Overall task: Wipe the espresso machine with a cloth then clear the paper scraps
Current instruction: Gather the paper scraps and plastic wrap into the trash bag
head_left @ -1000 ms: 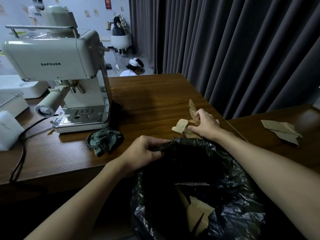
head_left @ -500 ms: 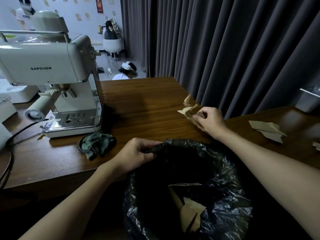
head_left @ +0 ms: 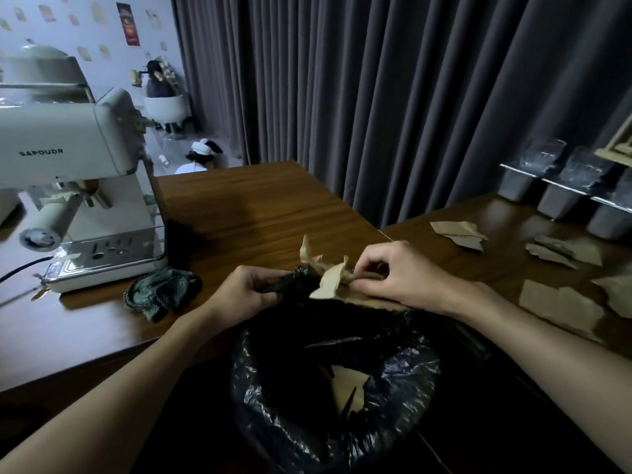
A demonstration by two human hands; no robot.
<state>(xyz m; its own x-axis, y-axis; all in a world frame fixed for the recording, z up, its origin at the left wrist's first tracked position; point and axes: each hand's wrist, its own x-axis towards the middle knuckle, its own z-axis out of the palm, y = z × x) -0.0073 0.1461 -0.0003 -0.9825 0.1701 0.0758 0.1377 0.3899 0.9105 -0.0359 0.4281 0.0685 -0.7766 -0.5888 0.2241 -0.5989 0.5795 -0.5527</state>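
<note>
- Head view, nearest: a black bag (head_left: 273, 405) stood open below the worktop (head_left: 256, 206) edge, with brown paper (head_left: 349, 388) already in it.
- The left grip (head_left: 249, 295) pinched the bag's rim and held it up.
- The right grip (head_left: 403, 275) pinched a bunch of scraps (head_left: 330, 280) just at that rim; clearing seemed well under way.
- Next, that grip probably needed to move over the mouth and let go.
- The cloth (head_left: 160, 292) lay crumpled beside the machine (head_left: 68, 165), so the wiping looked done.
- Farther right, loose scraps (head_left: 561, 302) lay on the worktop, not yet collected.
</note>
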